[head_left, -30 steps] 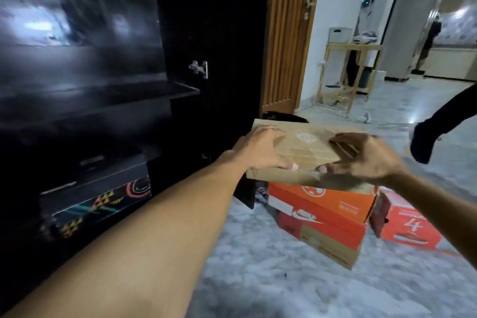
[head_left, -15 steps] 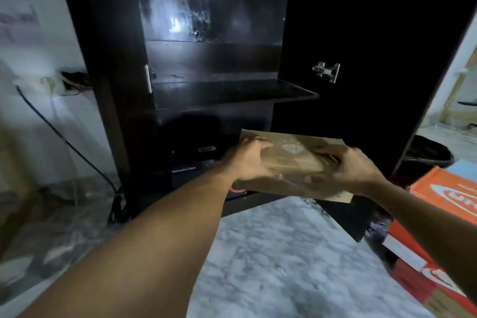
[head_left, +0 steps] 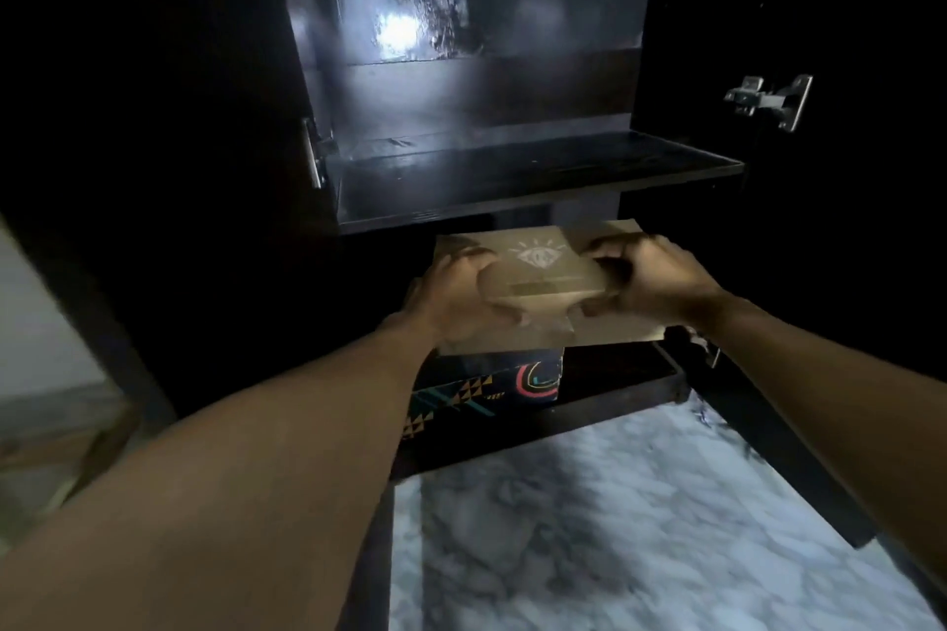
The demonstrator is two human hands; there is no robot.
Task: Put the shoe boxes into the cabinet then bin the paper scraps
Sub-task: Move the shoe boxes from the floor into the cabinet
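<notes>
A flat brown cardboard shoe box [head_left: 543, 266] with a pale eye emblem on its lid is held level at the mouth of the black cabinet's [head_left: 512, 179] lower compartment, just under the middle shelf. My left hand [head_left: 456, 302] grips its near left edge and my right hand [head_left: 651, 282] grips its near right edge, fingers curled over the lid. Directly below it a dark shoe box [head_left: 492, 384] with coloured patterns lies on the cabinet's bottom shelf. The far end of the brown box is lost in shadow.
The cabinet's right door [head_left: 799, 272] stands open, with a metal hinge [head_left: 768, 100] on it. The shelf above the box is bare and glossy. Grey marble floor [head_left: 640, 528] lies in front of the cabinet. A pale wall is at the far left.
I have turned from the stack of orange boxes to face the cabinet. Both hands have carried the brown box forward to the lower compartment, above the patterned box.
</notes>
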